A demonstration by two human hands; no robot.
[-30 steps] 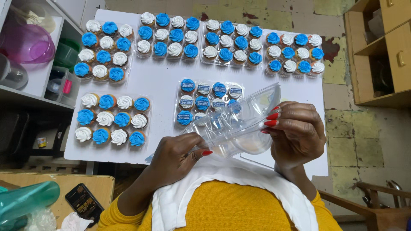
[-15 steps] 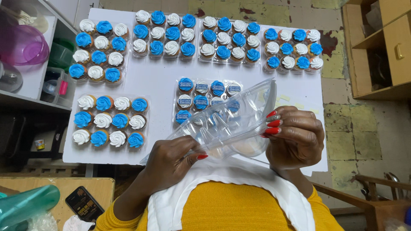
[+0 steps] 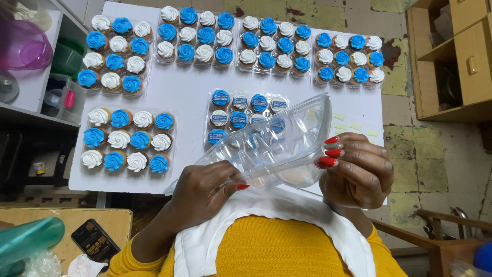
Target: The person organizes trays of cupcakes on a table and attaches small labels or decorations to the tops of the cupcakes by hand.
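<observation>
- Fingers (image 3: 334, 152) of my right hand (image 3: 359, 172), nails painted red, curl over the right end of a clear plastic cupcake lid (image 3: 271, 146) and clench it from that side.
- My left hand (image 3: 202, 192) grasps the same lid from below at its lower left end, thumb pressed against the plastic.
- Held between both hands, the lid tilts, its right end raised and its left end lower, above the near edge of the white counter (image 3: 189, 92).
- Through the clear plastic I see the tray of topped cupcakes (image 3: 241, 110) near the middle of the counter: white and blue discs lie on the cakes, and the lid covers its near right part from view.
- Along the far edge of the counter four trays stand in a row, each filled with white and blue swirled cupcakes: one at the far left corner (image 3: 114, 54), two in the middle (image 3: 195, 36) (image 3: 274, 43), one at the far right corner (image 3: 350, 57).
- Another tray of swirled cupcakes (image 3: 127, 139) sits at the near left corner, well apart from my left hand.
- A few small pale yellow slips (image 3: 351, 125) lie near the right edge, just beyond my right hand.
- Left of the counter a shelf (image 3: 31, 110) holds a purple bowl (image 3: 23, 46); a phone (image 3: 96, 241) lies on a wooden surface below.
- I wear a yellow top with a white cloth (image 3: 246, 225) over it.
</observation>
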